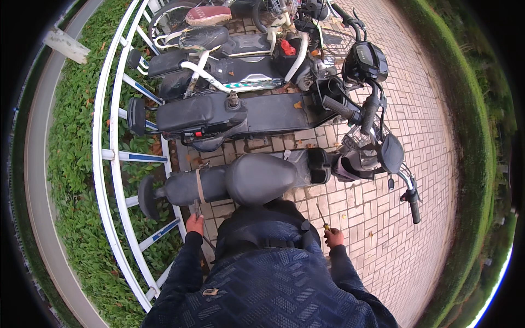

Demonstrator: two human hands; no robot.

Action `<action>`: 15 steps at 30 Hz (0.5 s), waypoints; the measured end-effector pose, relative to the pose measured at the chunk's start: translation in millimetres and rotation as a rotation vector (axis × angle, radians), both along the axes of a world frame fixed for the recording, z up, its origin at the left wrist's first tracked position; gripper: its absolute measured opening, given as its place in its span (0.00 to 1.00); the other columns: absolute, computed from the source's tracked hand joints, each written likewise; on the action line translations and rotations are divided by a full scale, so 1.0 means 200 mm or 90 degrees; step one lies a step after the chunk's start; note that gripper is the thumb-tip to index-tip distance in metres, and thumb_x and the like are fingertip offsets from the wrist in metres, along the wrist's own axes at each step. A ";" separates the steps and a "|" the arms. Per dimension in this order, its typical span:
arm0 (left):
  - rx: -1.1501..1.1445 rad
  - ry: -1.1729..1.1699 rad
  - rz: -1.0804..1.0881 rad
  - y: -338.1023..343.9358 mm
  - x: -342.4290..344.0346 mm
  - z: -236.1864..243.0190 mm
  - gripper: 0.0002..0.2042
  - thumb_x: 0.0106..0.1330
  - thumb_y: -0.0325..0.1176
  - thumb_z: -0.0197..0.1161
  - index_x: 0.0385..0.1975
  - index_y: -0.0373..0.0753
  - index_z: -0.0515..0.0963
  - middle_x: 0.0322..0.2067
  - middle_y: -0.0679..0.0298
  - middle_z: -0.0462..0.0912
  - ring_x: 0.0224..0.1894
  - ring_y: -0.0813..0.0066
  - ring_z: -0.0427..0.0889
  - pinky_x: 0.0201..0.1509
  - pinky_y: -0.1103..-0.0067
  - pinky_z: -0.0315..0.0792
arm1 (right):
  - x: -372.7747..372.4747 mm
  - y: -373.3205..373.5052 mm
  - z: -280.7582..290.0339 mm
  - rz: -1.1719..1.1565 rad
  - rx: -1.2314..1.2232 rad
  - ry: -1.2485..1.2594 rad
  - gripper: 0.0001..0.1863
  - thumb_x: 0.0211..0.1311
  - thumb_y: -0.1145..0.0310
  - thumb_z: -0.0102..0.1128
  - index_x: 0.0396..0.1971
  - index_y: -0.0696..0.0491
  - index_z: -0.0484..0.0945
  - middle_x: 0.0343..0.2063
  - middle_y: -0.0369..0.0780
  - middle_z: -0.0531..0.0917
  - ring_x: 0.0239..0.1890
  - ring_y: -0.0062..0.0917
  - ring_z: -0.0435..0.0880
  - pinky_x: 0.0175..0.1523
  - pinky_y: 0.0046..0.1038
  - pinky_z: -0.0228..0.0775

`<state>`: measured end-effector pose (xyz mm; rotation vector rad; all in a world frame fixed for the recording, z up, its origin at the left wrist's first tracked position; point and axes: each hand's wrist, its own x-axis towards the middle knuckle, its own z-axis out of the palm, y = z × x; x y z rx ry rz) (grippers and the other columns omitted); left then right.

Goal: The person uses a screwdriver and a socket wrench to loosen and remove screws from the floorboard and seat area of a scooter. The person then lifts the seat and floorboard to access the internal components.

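My left hand (195,224) is closed around a small grey metal tool (196,207), which looks like pliers; its jaws point away from me, beside the rear seat. In my right hand (333,238) is a screwdriver (326,226) with a yellow and dark handle, its thin shaft pointing forward over the paving. Between and ahead of my hands stands an electric scooter (261,177) with a wide black saddle. A tan strap (200,186) crosses its rear seat (185,187). Both hands are apart from the scooter.
A second black scooter (273,112) is parked just beyond, with several more two-wheelers (246,71) behind it. White metal railing (114,136) runs along the left, before a green hedge (71,158). Brick paving (394,246) spreads to the right. Handlebars (414,205) jut out at right.
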<state>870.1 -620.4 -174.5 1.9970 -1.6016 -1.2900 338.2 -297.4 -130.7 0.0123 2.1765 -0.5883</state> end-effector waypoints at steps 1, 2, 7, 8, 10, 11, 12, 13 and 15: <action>0.063 0.010 0.030 -0.02 -0.01 0.01 0.14 0.71 0.38 0.64 0.30 0.32 0.74 0.26 0.49 0.77 0.32 0.52 0.78 0.40 0.62 0.71 | 0.00 0.00 0.01 0.008 -0.010 0.000 0.18 0.65 0.63 0.66 0.47 0.60 0.86 0.24 0.38 0.86 0.17 0.21 0.80 0.20 0.27 0.72; -0.009 0.022 0.004 -0.03 -0.03 0.02 0.14 0.71 0.38 0.64 0.31 0.32 0.74 0.26 0.49 0.77 0.32 0.53 0.77 0.40 0.63 0.71 | 0.00 -0.01 0.02 0.002 0.009 0.010 0.18 0.64 0.63 0.66 0.46 0.61 0.86 0.23 0.39 0.86 0.17 0.21 0.81 0.21 0.27 0.73; -0.017 0.026 -0.023 -0.11 -0.10 0.07 0.15 0.72 0.39 0.64 0.31 0.32 0.74 0.26 0.49 0.76 0.30 0.53 0.75 0.40 0.64 0.71 | 0.00 -0.03 0.03 0.007 -0.008 0.000 0.18 0.66 0.62 0.66 0.47 0.60 0.86 0.24 0.38 0.87 0.17 0.21 0.80 0.20 0.26 0.72; -0.058 0.019 -0.042 -0.12 -0.11 0.08 0.14 0.72 0.37 0.64 0.31 0.33 0.73 0.25 0.54 0.75 0.29 0.60 0.73 0.38 0.66 0.70 | 0.00 -0.04 0.04 0.003 0.018 0.007 0.18 0.67 0.62 0.65 0.48 0.59 0.85 0.25 0.38 0.87 0.17 0.21 0.80 0.20 0.26 0.71; -0.112 0.003 -0.072 -0.15 -0.14 0.10 0.12 0.71 0.35 0.64 0.30 0.34 0.73 0.21 0.65 0.71 0.27 0.75 0.69 0.33 0.70 0.68 | -0.01 -0.05 0.05 0.014 -0.011 0.007 0.17 0.67 0.62 0.65 0.47 0.59 0.85 0.25 0.38 0.87 0.18 0.20 0.80 0.20 0.26 0.71; -0.109 0.005 -0.072 -0.17 -0.16 0.11 0.13 0.72 0.35 0.64 0.29 0.34 0.72 0.21 0.64 0.71 0.27 0.75 0.69 0.34 0.70 0.68 | -0.01 -0.06 0.06 0.007 0.007 0.016 0.17 0.67 0.61 0.65 0.47 0.59 0.85 0.25 0.38 0.87 0.18 0.20 0.80 0.20 0.26 0.71; -0.105 0.007 -0.072 -0.19 -0.18 0.12 0.13 0.72 0.35 0.64 0.29 0.34 0.72 0.21 0.63 0.71 0.27 0.75 0.69 0.34 0.70 0.68 | -0.01 -0.08 0.07 0.019 -0.021 0.016 0.17 0.68 0.61 0.65 0.47 0.59 0.86 0.25 0.38 0.86 0.18 0.20 0.80 0.20 0.25 0.70; -0.065 -0.006 -0.067 -0.20 -0.20 0.14 0.14 0.72 0.35 0.64 0.28 0.34 0.71 0.21 0.63 0.71 0.27 0.75 0.70 0.34 0.69 0.68 | -0.01 -0.09 0.08 0.022 -0.027 0.021 0.17 0.68 0.61 0.65 0.46 0.59 0.86 0.25 0.37 0.86 0.18 0.20 0.80 0.20 0.25 0.70; -0.050 0.047 -0.063 -0.24 -0.25 0.18 0.14 0.72 0.36 0.64 0.29 0.34 0.71 0.21 0.61 0.72 0.27 0.73 0.70 0.35 0.69 0.68 | -0.02 -0.11 0.09 0.006 -0.016 0.031 0.15 0.68 0.62 0.65 0.45 0.59 0.86 0.25 0.37 0.86 0.18 0.19 0.79 0.21 0.25 0.70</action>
